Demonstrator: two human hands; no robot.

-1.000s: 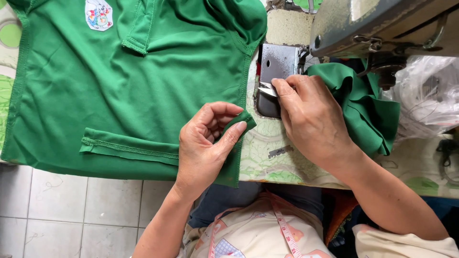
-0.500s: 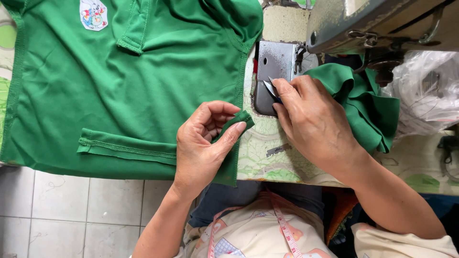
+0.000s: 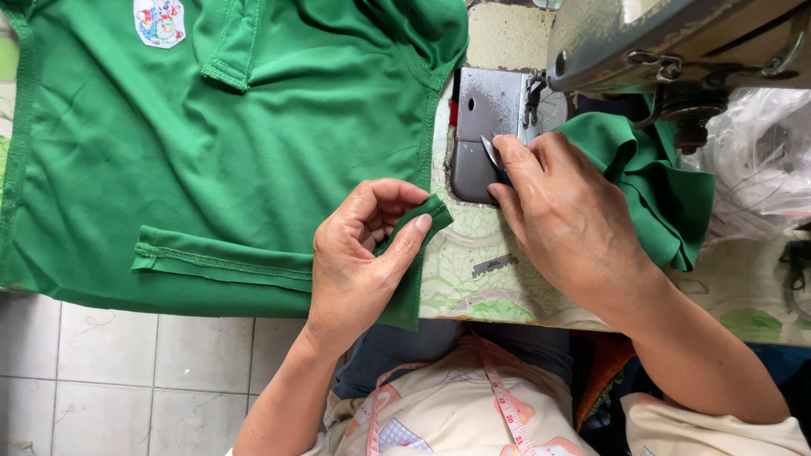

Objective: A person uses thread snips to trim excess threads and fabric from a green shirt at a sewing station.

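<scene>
A green shirt with a colourful chest badge lies spread over the left of the sewing table. My left hand pinches a folded corner of the green shirt between thumb and fingers near the table's front edge. My right hand rests on the metal plate of the sewing machine and holds a small pair of metal snips, the blade pointing up-left. Bunched green fabric lies under and behind this hand.
The table top has a worn green and white pattern. A clear plastic bag sits at the right. A pink measuring tape hangs over my lap. Grey floor tiles show at lower left.
My right hand has slid slightly up along the metal plate with the snips. My left hand keeps its pinch on the shirt corner, barely moved.
</scene>
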